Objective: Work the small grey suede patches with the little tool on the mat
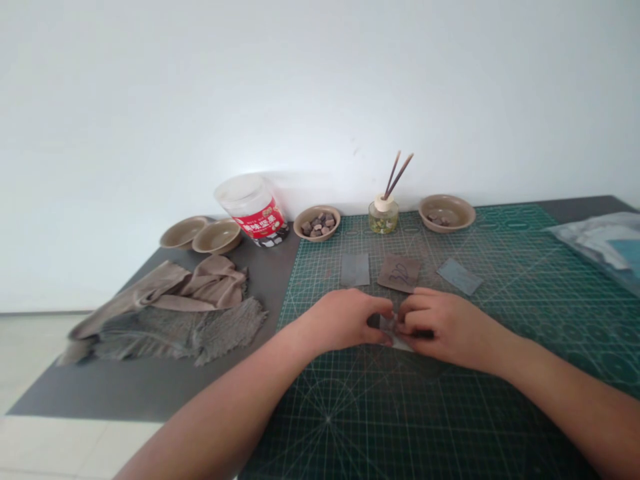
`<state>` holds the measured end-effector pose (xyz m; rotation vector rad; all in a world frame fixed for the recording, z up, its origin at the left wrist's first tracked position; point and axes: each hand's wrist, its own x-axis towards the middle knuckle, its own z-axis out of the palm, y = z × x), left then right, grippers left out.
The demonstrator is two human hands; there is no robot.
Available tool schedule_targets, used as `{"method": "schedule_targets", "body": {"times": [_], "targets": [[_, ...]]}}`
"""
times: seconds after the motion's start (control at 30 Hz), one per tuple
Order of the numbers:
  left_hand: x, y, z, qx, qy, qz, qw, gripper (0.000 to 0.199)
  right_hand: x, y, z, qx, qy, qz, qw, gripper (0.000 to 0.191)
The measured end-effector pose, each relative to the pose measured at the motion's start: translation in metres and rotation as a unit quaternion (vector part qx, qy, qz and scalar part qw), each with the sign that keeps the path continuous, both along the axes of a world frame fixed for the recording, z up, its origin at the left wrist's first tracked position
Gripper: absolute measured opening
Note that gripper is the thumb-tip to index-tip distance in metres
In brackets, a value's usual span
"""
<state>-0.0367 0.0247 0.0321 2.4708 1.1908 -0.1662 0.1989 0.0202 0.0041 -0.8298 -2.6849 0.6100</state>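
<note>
My left hand [356, 319] is over the cutting mat with thumb and fingers closed on the left edge of a small pale grey sheet [401, 343]. From the other side my right hand [443, 327] meets it, its fingers curled and pressed together over the same sheet. Whatever lies between the right fingertips is too hidden to make out. Just beyond the hands lie a grey square sheet [355, 269], a brown square [399, 272] with dark handwriting, and a blue-grey piece [460, 276] turned at an angle; they look like sandpaper.
A green gridded cutting mat [325, 420] covers the table's right. Along the wall stand two bowls [217, 237], a red-labelled plastic tub [257, 213], a bowl of stones [317, 223], a reed diffuser [384, 215] and another bowl [447, 213]. Cloths [170, 313] lie left, a plastic bag [605, 243] right.
</note>
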Motion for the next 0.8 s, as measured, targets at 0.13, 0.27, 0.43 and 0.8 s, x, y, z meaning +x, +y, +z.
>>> {"method": "schedule_targets", "body": {"times": [0.13,0.27,0.43,0.8], "targets": [[0.0,0.0,-0.001,-0.002,-0.004,0.0,1.0,0.038,0.006,0.006,-0.002,0.025,-0.019,-0.064,0.997,0.011],[0.0,0.0,-0.001,-0.009,-0.004,0.005,1.0,0.04,0.009,0.006,-0.002,0.019,-0.03,-0.073,0.997,0.01],[0.001,0.0,-0.001,0.003,-0.002,-0.003,1.0,0.035,-0.002,-0.002,0.001,-0.02,0.0,-0.04,0.999,0.01],[-0.001,0.001,-0.004,-0.005,-0.019,0.002,1.0,0.035,-0.002,0.009,0.001,-0.012,0.0,-0.021,1.0,0.008]]}}
